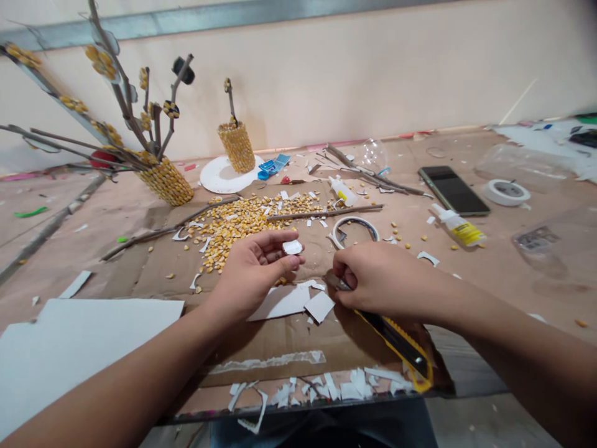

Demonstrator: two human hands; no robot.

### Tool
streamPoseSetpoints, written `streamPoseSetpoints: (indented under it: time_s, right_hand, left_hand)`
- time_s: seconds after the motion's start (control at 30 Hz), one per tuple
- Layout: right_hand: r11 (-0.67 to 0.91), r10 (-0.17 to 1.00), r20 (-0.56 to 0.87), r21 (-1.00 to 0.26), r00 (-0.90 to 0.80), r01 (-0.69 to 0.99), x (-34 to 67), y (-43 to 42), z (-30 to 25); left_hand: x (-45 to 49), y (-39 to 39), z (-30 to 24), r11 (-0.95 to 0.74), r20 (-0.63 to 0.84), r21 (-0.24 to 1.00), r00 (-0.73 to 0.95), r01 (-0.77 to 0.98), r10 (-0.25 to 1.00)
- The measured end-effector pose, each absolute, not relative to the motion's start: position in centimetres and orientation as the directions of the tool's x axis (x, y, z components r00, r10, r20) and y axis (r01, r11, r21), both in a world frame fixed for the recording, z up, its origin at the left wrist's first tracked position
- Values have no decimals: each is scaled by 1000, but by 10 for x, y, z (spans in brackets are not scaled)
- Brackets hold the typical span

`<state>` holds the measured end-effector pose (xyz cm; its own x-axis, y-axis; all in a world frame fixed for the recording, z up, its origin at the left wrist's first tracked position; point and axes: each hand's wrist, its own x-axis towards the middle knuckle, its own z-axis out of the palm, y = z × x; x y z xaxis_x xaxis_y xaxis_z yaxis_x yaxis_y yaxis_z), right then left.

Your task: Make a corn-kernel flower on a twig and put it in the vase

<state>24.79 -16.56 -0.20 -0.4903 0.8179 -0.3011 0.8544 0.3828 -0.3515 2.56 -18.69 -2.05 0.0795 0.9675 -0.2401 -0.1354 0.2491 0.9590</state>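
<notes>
My left hand (254, 264) pinches a small white rounded piece of card (292, 247) between thumb and fingers, above the brown cardboard. My right hand (368, 274) is closed around the front end of a yellow and black utility knife (396, 342). Its metal tip pokes out left of the fingers, and its handle slants down towards the table edge. Below and between the hands lie white card offcuts (319, 306). Just beyond my left hand, loose yellow corn kernels (242, 218) are heaped on the cardboard sheet (135, 264).
A corn-covered pot with branches (165, 180) stands left; a smaller corn-covered pot (237, 148) stands on a white disc (212, 177). A tape ring (342, 225), glue bottles (459, 227), phone (452, 190) and tape roll (506, 192) lie right. White board (88, 354) lies front left; scraps line the front edge.
</notes>
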Motion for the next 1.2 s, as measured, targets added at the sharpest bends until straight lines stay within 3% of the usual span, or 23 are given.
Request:
streamPoseSetpoints:
  time_s: [0.17, 0.27, 0.37, 0.47, 0.67, 0.83, 1.2]
  right_hand:
    - [361, 818, -258, -465, -514, 808, 252, -159, 0]
    - [289, 833, -218, -612, -508, 736, 256, -155, 1]
    - [177, 849, -148, -824, -507, 538, 253, -156, 2]
    - [149, 862, -41, -932, -505, 329, 246, -162, 3]
    - [208, 890, 65, -939, -452, 274, 235, -176, 2]
    - [193, 893, 52, -942, -448, 276, 234, -178, 2]
    - [181, 900, 45, -944, -434, 277, 234, -176, 1]
  left_hand:
    - [27, -188, -20, 220, -210, 965, 86, -140, 974]
    - [27, -189, -20, 253, -245, 949, 63, -187, 967]
    - [28, -190, -20, 235, -236, 958, 10, -164, 972]
    - [30, -192, -18, 186, -188, 979, -8, -84, 982]
    - [34, -200, -15, 103, -104, 995, 57, 13, 993]
    - [35, -204, -14, 18, -28, 996, 101, 93, 995]
    - [38, -204, -10, 28, -39, 995, 106, 100, 994]
